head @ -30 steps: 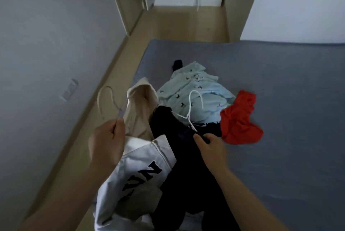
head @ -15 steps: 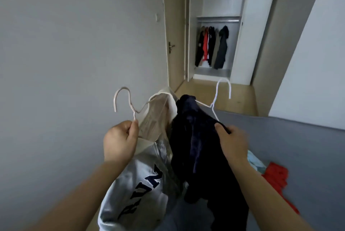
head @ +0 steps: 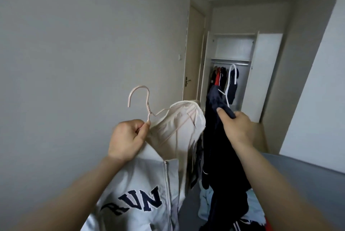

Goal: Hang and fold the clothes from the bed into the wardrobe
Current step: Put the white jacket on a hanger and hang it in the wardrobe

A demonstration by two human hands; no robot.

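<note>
— Hidden?
— Dark garment (head: 220, 156) cut off at six o'clock; wardrobe clothes (head: 217, 79) blurred.
— Hands?
— Left hand (head: 127, 137) pinching pink hanger (head: 139, 98), white jacket (head: 149, 189) beneath; right hand (head: 237, 129), at three o'clock, clutching dark garment on white hanger (head: 232, 77).

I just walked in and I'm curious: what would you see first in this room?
Right up front, the left hand pinches a pink hanger carrying a white jacket with big dark letters, RUN. Beside it, the right hand grips a dark garment on a white hanger. Far behind stands the open wardrobe, with clothes already hanging inside.
</note>
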